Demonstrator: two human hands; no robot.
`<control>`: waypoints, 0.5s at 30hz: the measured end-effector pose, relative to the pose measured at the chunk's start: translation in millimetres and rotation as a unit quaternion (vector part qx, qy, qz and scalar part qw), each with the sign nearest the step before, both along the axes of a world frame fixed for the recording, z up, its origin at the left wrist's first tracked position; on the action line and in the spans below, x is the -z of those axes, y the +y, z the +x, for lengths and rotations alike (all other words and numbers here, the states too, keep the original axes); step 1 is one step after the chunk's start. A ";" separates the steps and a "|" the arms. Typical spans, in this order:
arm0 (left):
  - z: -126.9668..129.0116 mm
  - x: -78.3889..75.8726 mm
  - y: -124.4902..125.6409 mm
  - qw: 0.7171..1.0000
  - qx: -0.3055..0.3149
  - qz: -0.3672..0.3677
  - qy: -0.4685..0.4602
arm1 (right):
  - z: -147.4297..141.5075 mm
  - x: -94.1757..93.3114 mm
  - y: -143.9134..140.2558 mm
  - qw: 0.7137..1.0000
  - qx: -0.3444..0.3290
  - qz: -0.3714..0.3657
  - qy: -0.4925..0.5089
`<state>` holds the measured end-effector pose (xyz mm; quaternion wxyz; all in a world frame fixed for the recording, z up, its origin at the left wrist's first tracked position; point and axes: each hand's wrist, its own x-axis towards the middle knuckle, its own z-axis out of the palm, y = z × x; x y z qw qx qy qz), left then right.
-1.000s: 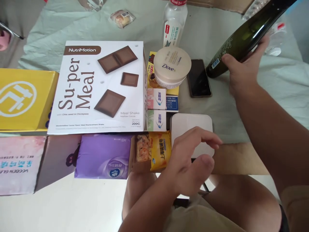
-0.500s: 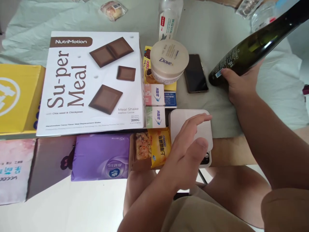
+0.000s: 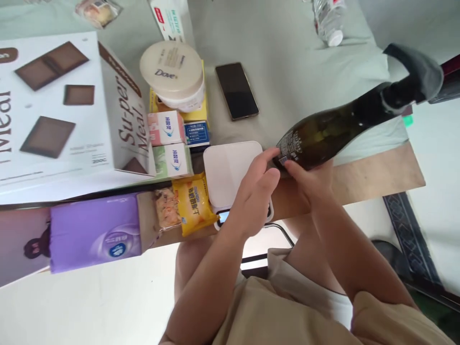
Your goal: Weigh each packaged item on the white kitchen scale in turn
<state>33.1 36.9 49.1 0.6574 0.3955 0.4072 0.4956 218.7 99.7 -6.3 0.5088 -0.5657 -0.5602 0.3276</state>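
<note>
My right hand (image 3: 314,184) grips a dark green glass bottle (image 3: 319,134) near its base, the thumb lying over the printed label. The bottle is tilted almost onto its side, its neck pointing right and ending in a dark curved top piece. My left hand (image 3: 253,196) reaches over a white kitchen scale (image 3: 230,167), fingers and thumb apart. Its fingertips are at the bottle's base; whether they press on it I cannot tell. Part of the scale's lit display (image 3: 223,217) shows beside my left wrist.
A black phone (image 3: 237,91) lies behind the scale. To the left are a Dove tub (image 3: 171,72), small toothpaste boxes (image 3: 167,128), a yellow soap packet (image 3: 196,203), a purple tissue pack (image 3: 95,232) and a large Su-per Meal box (image 3: 53,115). A clear plastic bottle (image 3: 328,21) lies at the back.
My right hand has brought the bottle down and left towards the scale, tipping it flatter. My left hand now reaches the bottle's base. The view has swung right, and the scale's display has come into sight.
</note>
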 end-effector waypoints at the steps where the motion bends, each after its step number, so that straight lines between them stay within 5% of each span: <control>1: 4.5 1.4 1.9 1.000 0.001 0.011 0.006 | -0.3 -2.5 -6.1 1.000 -0.026 -0.011 0.003; 7: 18.7 2.5 12.4 0.988 0.035 0.080 0.127 | 9.6 -8.7 -6.9 0.981 -0.183 -0.046 0.037; 11: 22.4 5.6 20.4 0.969 0.033 0.130 0.209 | 9.9 -4.8 -8.9 0.983 -0.176 -0.023 0.039; 15: 23.1 3.8 19.2 0.957 0.006 0.212 0.196 | 1.8 -12.5 -26.4 0.985 -0.143 0.061 0.077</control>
